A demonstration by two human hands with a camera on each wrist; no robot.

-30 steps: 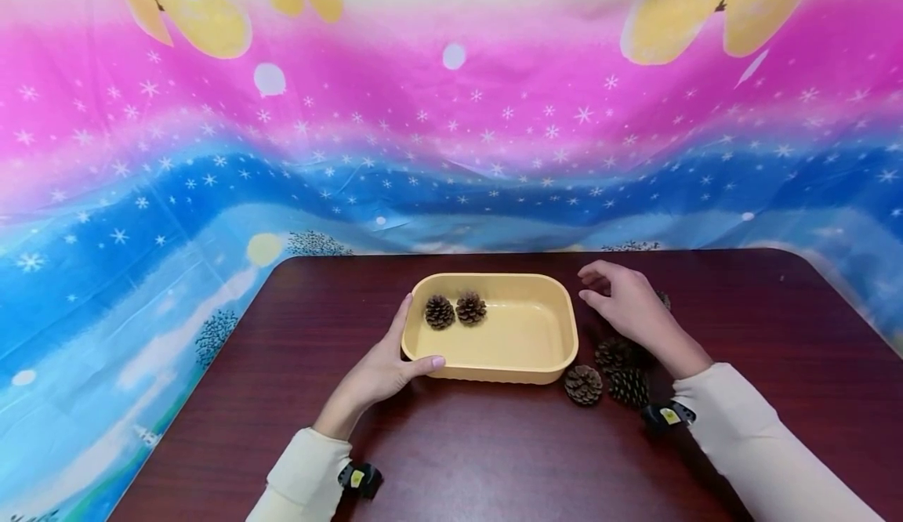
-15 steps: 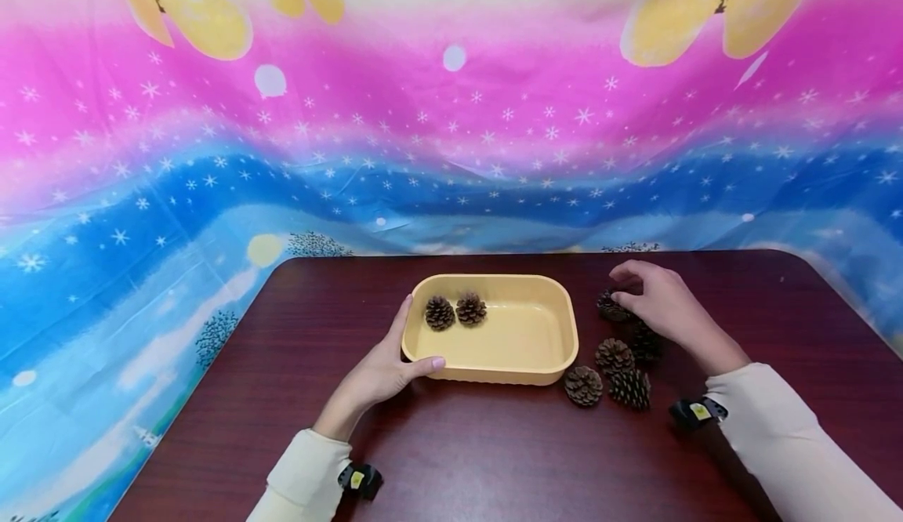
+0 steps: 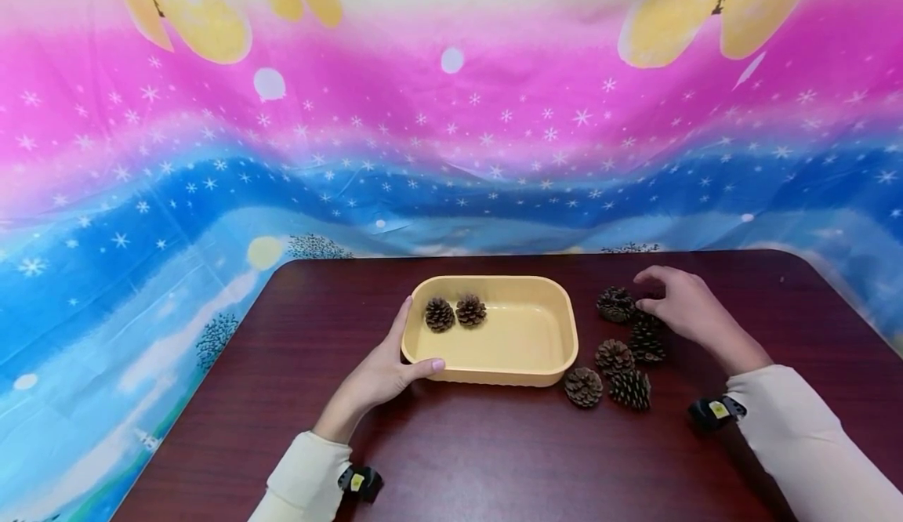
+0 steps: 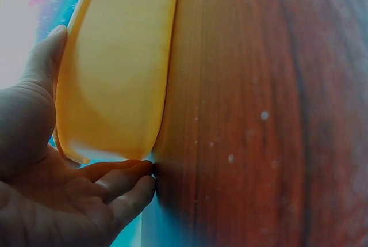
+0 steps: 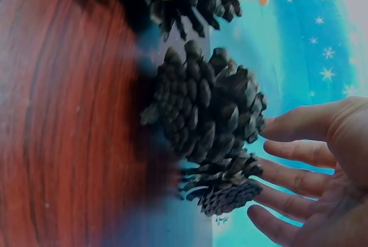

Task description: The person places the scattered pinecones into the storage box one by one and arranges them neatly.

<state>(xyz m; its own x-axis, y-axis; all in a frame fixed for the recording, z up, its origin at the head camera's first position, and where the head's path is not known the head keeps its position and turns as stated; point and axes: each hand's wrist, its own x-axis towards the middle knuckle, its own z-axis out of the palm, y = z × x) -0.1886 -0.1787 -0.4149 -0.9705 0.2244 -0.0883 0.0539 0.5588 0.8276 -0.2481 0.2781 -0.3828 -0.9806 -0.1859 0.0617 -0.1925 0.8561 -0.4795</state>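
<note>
My left hand (image 3: 381, 365) grips the left end of a yellow rectangular container (image 3: 504, 377), its thumb lying over the front rim. In the left wrist view the thumb (image 4: 46, 57) and fingers stand either side of the container's end (image 4: 115, 68). Inside the container, two pine cones (image 3: 470, 310) sit side by side at the back left. My right hand (image 3: 684, 306) hovers over the right-hand group, beside a pine cone (image 3: 616, 304). Its fingers are spread and slightly bent, without a visible hold on the large pine cone (image 5: 207, 106) in the right wrist view.
Several more pine cones lie right of the container, among them a front one (image 3: 583, 387), a dark one (image 3: 630, 389) and a taller one (image 3: 647, 339). The dark red wooden table (image 3: 451, 451) ends at a patterned cloth backdrop (image 3: 451, 177).
My right hand has moved right, away from the container, past the back pine cone, uncovering more of the group. The left hand and the container have stayed in place.
</note>
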